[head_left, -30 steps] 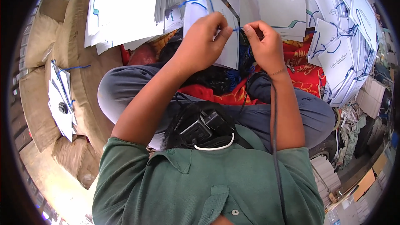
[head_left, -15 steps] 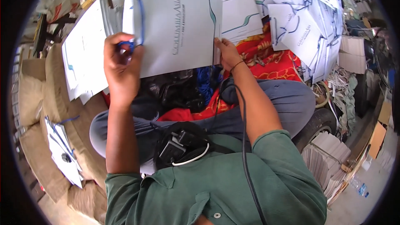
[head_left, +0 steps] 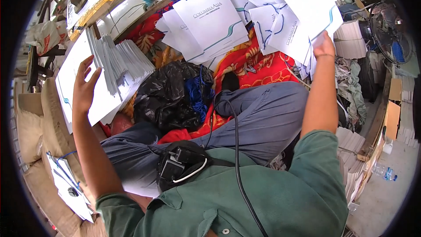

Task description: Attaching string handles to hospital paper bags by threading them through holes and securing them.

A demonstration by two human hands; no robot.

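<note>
My right hand (head_left: 323, 47) grips the lower edge of a white paper bag (head_left: 309, 11) with a teal wavy stripe, held out at the far right over a heap of similar bags. At the left, my left hand (head_left: 86, 86) has its fingers apart and holds nothing. It is over a stack of flat white paper bags (head_left: 72, 68) with fanned edges. Between my legs lies a black plastic bag (head_left: 160, 94), a bundle of blue cords (head_left: 196, 98) spilling from it. Beyond it, more white bags (head_left: 215, 19) overlap on a red patterned cloth (head_left: 263, 72).
A brown cushioned seat (head_left: 55, 109) stands at my left, with white bags (head_left: 66, 180) on it. A black cable (head_left: 237, 149) runs down my front. Paper stacks (head_left: 349, 39) and a fan (head_left: 392, 33) stand at the right. A wooden board (head_left: 112, 0) borders the far left.
The paper bag has gone from in front of me to the far right in my right hand. My left hand has let go of it and moved left, its fingers now spread.
</note>
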